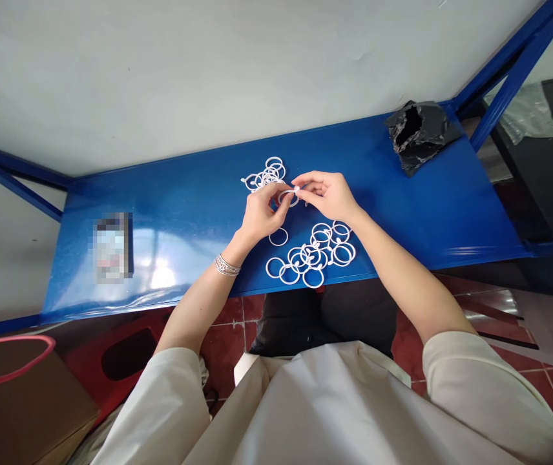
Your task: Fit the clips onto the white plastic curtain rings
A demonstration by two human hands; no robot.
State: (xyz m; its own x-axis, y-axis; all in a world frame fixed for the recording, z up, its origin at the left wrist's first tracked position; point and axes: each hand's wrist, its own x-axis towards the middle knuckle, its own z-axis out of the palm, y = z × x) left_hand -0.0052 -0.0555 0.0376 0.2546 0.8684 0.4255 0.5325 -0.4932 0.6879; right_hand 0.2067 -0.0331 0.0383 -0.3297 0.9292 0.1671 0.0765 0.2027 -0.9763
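Observation:
Over the middle of the blue table, my left hand [265, 210] pinches a thin white ring [290, 201] between thumb and fingers. My right hand [329, 194] has thumb and forefinger closed on a small white tab [297, 190] at the top of that same ring. Behind my left hand lies a pile of white rings [271, 173], partly covered by the fingers. One loose white ring [278, 237] rests just below my left hand. A larger spread of white rings with small tabs [313, 256] lies near the front edge, below my right hand.
A crumpled black plastic bag [417, 135] stands at the right rear of the blue table [199, 194]. A blurred-out, phone-like object [112, 248] lies at the left. Blue metal braces [499, 84] rise at the table's ends, and a pale wall runs behind.

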